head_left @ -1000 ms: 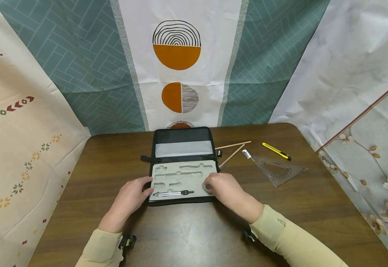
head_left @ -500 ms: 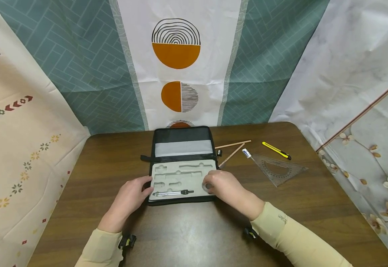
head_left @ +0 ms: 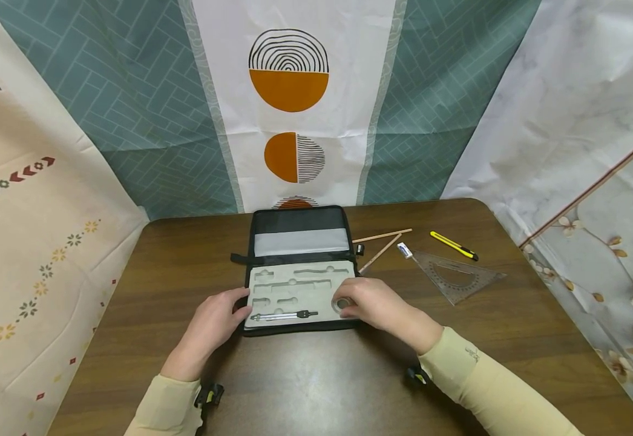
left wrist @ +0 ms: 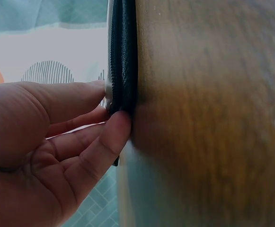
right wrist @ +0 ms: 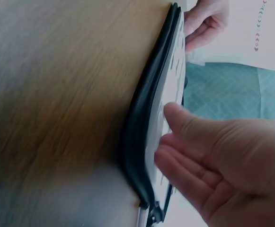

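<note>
An unzipped black case [head_left: 301,330] lies on the table with its lid folded back. Its pale moulded tray [head_left: 322,297] bears several shaped recesses. A metal drawing compass [head_left: 285,315] lies along the tray's near side. My left hand [head_left: 215,318] holds the case's left edge, thumb on the tray side and a fingertip against the outer zipped side in the left wrist view. Over the tray's right end, my right hand [head_left: 373,304] has its thumb and fingers apart beside a small round grey piece or recess [head_left: 341,304]. Nothing shows between its fingers in the right wrist view.
Right of the case lie two wooden pencils [head_left: 384,236] [head_left: 380,254], a small black sharpener [head_left: 359,249] and a white eraser [head_left: 405,250]. Farther right are a clear set square [head_left: 454,280] and a yellow box cutter [head_left: 454,245]. Patterned curtains [head_left: 289,121] hang behind the table.
My right thumb and fingers have spread a little, so the round spot on the tray shows more. My left hand stays on the case edge. The view has shifted slightly.
</note>
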A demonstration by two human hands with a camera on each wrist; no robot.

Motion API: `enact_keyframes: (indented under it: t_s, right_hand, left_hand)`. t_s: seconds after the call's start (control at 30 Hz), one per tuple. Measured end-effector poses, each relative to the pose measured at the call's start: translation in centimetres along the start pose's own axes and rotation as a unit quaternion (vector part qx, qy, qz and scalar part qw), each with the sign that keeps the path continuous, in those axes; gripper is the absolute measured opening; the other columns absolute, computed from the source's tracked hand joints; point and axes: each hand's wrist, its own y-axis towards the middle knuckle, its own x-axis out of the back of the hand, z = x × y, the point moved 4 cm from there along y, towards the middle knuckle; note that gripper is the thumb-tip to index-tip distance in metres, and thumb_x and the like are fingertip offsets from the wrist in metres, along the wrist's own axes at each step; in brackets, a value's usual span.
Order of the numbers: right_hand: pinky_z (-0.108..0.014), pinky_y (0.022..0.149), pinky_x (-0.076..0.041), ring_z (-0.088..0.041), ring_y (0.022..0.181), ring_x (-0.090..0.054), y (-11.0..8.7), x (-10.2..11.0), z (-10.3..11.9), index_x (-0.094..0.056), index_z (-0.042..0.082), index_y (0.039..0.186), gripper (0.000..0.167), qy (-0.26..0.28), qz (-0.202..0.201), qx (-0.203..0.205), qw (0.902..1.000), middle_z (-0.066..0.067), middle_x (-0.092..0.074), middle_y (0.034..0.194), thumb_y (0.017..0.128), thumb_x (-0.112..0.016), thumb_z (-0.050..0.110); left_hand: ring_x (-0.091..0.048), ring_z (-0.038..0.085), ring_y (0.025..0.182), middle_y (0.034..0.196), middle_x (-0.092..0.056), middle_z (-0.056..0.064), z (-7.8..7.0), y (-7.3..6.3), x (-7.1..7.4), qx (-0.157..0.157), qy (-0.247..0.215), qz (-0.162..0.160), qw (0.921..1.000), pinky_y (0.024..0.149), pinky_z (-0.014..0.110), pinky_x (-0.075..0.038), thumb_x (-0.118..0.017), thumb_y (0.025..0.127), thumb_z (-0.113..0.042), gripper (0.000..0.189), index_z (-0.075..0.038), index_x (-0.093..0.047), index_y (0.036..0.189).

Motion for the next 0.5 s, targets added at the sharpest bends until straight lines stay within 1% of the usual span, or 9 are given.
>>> enact_keyframes:
  t_s: [0.17,0.23,0.37,0.5]
  right_hand:
    - [-0.038,0.088,-0.063,-0.017,0.101,-0.075,-0.1,0.2,-0.6,-0.083,0.012,0.115,0.026,0.029,0.004,0.011,0.9995,0.000,-0.078,0.111,0.091,-0.092,0.016]
    - [-0.039,0.089,-0.062,-0.017,0.102,-0.074,-0.2,0.3,-0.9,-0.082,0.012,0.117,0.028,0.029,-0.002,0.017,0.9994,0.000,-0.078,0.113,0.092,-0.092,0.018]
    - [-0.043,0.096,-0.062,-0.021,0.112,-0.074,-0.4,0.7,-1.8,-0.080,0.008,0.125,0.038,0.015,-0.026,0.013,0.9995,-0.004,-0.077,0.124,0.091,-0.093,0.018]
    - [-0.048,0.104,-0.060,-0.027,0.126,-0.072,-0.5,1.1,-2.9,-0.075,0.005,0.137,0.052,-0.006,-0.051,-0.011,0.9986,-0.010,-0.072,0.140,0.091,-0.093,0.018]
  left_hand:
    - [-0.064,0.046,0.135,0.147,-0.066,0.027,0.1,0.1,0.0,-0.002,-0.001,-0.002,1.0000,0.112,0.064,-0.051,-0.080,0.103,-0.011,0.045,0.003,-0.069,0.144]
    - [-0.064,0.046,0.135,0.148,-0.066,0.027,0.1,0.1,0.0,-0.003,-0.001,-0.002,1.0000,0.112,0.064,-0.051,-0.080,0.103,-0.010,0.045,0.003,-0.069,0.144]
    - [-0.064,0.046,0.135,0.148,-0.066,0.027,0.1,0.0,-0.1,0.001,-0.003,0.001,1.0000,0.112,0.064,-0.051,-0.080,0.103,-0.011,0.045,0.002,-0.069,0.145]
    - [-0.064,0.047,0.136,0.148,-0.066,0.027,0.1,0.0,-0.1,0.003,-0.003,0.002,1.0000,0.112,0.065,-0.051,-0.080,0.103,-0.011,0.046,0.002,-0.069,0.145]
